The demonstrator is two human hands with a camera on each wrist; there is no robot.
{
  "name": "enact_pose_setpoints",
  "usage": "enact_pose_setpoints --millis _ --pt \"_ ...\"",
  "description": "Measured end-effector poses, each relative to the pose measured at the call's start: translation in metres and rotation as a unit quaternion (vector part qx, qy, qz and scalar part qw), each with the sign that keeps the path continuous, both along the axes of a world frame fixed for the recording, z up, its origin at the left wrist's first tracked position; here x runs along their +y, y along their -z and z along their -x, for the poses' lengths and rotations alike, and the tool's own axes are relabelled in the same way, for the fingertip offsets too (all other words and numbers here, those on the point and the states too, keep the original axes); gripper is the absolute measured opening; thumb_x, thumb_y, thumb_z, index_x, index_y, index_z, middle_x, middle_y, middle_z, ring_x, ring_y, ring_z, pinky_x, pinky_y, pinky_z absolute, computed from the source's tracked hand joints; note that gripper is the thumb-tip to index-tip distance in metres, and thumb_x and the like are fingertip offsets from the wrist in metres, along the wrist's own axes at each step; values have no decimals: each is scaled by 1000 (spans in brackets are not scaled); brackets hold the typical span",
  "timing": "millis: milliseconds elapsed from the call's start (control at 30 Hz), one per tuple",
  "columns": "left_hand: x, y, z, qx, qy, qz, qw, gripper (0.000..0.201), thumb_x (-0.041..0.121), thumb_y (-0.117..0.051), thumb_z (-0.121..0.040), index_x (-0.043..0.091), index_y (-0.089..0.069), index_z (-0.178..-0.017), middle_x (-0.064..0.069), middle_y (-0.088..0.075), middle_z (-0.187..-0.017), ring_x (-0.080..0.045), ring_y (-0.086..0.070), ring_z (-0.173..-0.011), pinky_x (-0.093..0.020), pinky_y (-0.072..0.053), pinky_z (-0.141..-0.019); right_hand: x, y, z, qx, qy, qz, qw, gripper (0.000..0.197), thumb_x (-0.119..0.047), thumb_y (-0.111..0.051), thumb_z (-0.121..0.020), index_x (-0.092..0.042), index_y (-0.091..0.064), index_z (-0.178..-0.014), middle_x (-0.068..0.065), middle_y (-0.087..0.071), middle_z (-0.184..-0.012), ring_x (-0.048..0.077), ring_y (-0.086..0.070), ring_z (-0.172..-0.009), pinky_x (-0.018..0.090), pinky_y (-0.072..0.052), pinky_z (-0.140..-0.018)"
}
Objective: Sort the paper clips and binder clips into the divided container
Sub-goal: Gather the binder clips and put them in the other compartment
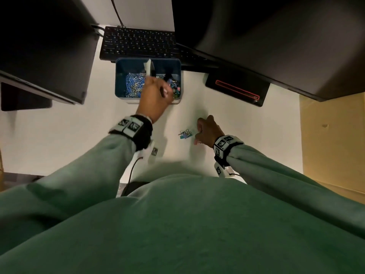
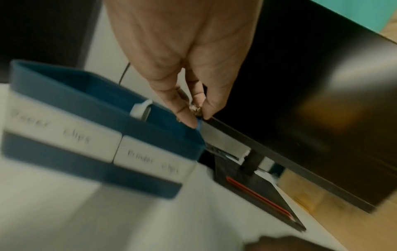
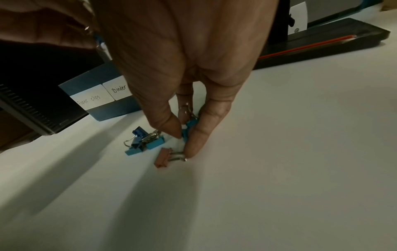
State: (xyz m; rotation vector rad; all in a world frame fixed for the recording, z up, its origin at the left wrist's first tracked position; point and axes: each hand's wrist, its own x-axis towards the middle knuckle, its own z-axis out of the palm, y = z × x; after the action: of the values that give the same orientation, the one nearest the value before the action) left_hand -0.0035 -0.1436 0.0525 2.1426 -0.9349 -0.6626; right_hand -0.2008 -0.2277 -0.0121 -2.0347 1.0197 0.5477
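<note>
Hands at work over a white tabletop [image 1: 69, 135], seen from your head and both wrists. Your left hand [image 1: 156, 95] hovers above the right compartment of a blue divided container [image 1: 118, 80], thumb and fingers [image 2: 184, 108] pressed together, pinching a small binder clip [image 2: 198, 110] with a blue body just over the rim. The container's front carries two white labels, "Paper clips" on the left and "Binder clips" [image 2: 150, 161] on the right; a white divider [image 1: 148, 68] separates them. Paper clips [image 1: 134, 84] fill the left compartment, coloured binder clips the right.

Your right hand [image 1: 207, 131] reaches down to the tabletop, its fingers [image 3: 197, 135] pinching a teal binder clip [image 3: 189, 125]. Just beside it lie a brown binder clip [image 3: 163, 159] and a small cluster of blue clips [image 3: 144, 142]. A black keyboard [image 1: 138, 42] sits behind the container.
</note>
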Motion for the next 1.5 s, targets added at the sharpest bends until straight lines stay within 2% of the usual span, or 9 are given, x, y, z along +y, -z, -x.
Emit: enact_pose_setpoints --millis 100,200,367,500,633,867,1100,1367,1500 --pt "-15 -9 -19 -41 18 -11 999 24 7 -68 -82 12 -61 -104 -5 -40 -115 -10 -53 -88 -5 -40 -92 0 -1 -1 7 -18 16 1000 34 -18 -75 -74 -16 -43 -86 7 -33 -101 26 -44 -73 30 -37 -68" --pt "-11 0 -10 -100 57 -31 993 38 8 -69 -79 14 -53 -114 -10 -37 -125 -24 -52 -109 -31 -43 -104 -1 -1 1 -6 -17 23 1000 33 -17 -73 -74 -16 -42 -85 8 -39 -98 27 -46 -75 31 -37 -67" --pt "27 34 49 -71 164 -144 973 36 31 -66 -85 20 -49 -115 -9 -46 -116 -25 -59 -85 -40 -53 -81 -15 -11 2 -119 88 -28 989 18 -9 -68 -78 -11 -50 -79 14 -57 -87 19 -60 -66 29 -52 -57" --pt "39 66 78 -86 283 -246 923 65 36 -69 -81 24 -35 -135 -14 -34 -124 -34 -52 -103 -43 -52 -81 -29 -51 -43 -231 127 -51 963 15 -2 -65 -76 -4 -53 -84 14 -57 -80 24 -59 -70 32 -56 -60" --pt "29 75 85 -143 312 -246 906 45 19 -59 -88 14 -44 -130 -22 -34 -133 -40 -48 -108 -46 -51 -83 -32 -75 -96 -314 111 -74 940 15 1 -61 -79 -10 -51 -82 18 -56 -86 21 -60 -70 28 -55 -58" --pt "33 69 69 -78 250 -212 941 24 10 -51 -89 6 -56 -111 -21 -50 -105 -41 -59 -82 -36 -46 -74 -36 -56 -61 -210 -64 121 968 24 -19 -63 -86 -13 -48 -103 9 -44 -110 26 -58 -77 38 -52 -70" --pt "27 -6 24 61 88 -44 993 15 7 -63 -85 14 -63 -99 -5 -65 -93 -16 -63 -80 -21 -52 -73 0 -2 15 9 -160 66 985 87 -43 -81 -68 -18 -30 -134 17 -33 -125 36 -55 -98 46 -52 -87" --pt "-14 -16 -34 -123 19 -78 989 42 11 -67 -82 18 -56 -121 -13 -48 -120 -20 -49 -104 -27 -40 -99 15 4 1 4 -189 93 978 35 -13 -54 -87 -1 -44 -119 22 -36 -123 42 -58 -88 44 -48 -74" --pt "6 6 15 -169 57 -41 983 21 13 -63 -84 14 -55 -104 -10 -49 -112 -21 -53 -96 -29 -48 -87 13 3 3 17 -175 96 980 37 -15 -56 -81 -3 -44 -113 18 -37 -117 41 -59 -82 38 -41 -64"
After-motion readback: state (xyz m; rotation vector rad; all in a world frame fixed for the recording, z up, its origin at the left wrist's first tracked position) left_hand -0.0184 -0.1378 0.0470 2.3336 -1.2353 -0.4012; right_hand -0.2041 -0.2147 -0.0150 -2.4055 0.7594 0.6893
